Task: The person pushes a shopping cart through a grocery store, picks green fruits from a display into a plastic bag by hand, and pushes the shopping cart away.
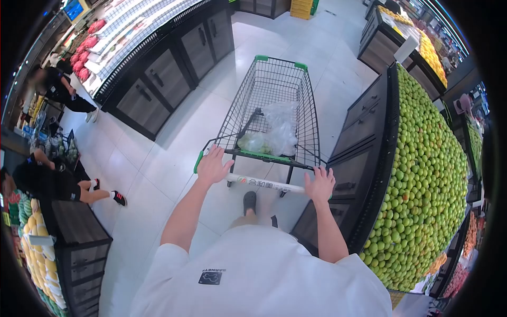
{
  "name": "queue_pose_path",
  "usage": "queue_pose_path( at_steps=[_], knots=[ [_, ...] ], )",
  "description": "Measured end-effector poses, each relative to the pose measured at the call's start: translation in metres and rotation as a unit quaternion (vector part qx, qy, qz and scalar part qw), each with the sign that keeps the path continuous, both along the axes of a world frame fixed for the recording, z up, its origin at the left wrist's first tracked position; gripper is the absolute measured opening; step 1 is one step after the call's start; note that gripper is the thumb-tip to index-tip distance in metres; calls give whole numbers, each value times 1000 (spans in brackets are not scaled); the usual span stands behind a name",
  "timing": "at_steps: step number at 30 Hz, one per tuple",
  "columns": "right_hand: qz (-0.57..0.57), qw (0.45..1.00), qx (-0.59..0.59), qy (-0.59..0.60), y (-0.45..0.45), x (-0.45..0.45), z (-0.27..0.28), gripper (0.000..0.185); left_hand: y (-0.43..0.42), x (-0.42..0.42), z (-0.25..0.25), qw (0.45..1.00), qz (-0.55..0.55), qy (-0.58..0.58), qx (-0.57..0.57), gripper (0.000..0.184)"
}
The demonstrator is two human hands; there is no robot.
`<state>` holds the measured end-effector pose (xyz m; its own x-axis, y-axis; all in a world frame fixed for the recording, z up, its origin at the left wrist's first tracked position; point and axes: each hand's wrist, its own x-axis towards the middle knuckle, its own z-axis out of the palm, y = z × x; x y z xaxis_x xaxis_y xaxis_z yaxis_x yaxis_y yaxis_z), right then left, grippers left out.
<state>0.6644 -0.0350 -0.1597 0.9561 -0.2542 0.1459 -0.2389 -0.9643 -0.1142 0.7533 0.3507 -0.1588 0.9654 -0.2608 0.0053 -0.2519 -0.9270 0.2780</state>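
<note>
A black wire shopping cart (312,111) with green corner pieces stands right in front of me. My left hand (213,166) rests on the left end of its white handle (264,184), fingers reaching forward over the bar and thumb apart. At the handle's right end lies my right hand (320,185), palm on the bar with fingers spread forward. Inside the basket, clear plastic bags (281,124) are heaped toward the right side. A bag with something pale green (255,142) in it sits at the near end.
A slanted display of round green fruit (422,195) rises close on my right. Dark cabinets (163,79) under a produce shelf line the left. Two people (58,177) (62,90) are at the left. Yellow fruit (38,245) fills a stand at lower left.
</note>
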Motion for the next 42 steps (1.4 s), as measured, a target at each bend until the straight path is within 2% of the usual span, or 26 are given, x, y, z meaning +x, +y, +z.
queue_pose_path(
  at_steps=[8, 13, 27, 37, 42],
  knots=[
    [-44, 999, 10, -21, -37, 67, -2, 47, -46, 102, 3, 998, -52, -21, -4, 62],
    [-65, 997, 3, -36, -68, 110, -3, 46, -81, 156, 7, 997, -70, 21, -4, 65],
    [-107, 992, 19, -66, -182, 247, -3, 43, -203, 305, 10, 994, -84, 64, 17, 70],
    [-131, 990, 44, -5, -277, 354, 4, 50, -300, 414, 6, 992, -86, 80, 41, 69],
    [-128, 990, 38, -52, -319, 405, -5, 50, -343, 468, 7, 993, -76, 78, 51, 68]
  ],
)
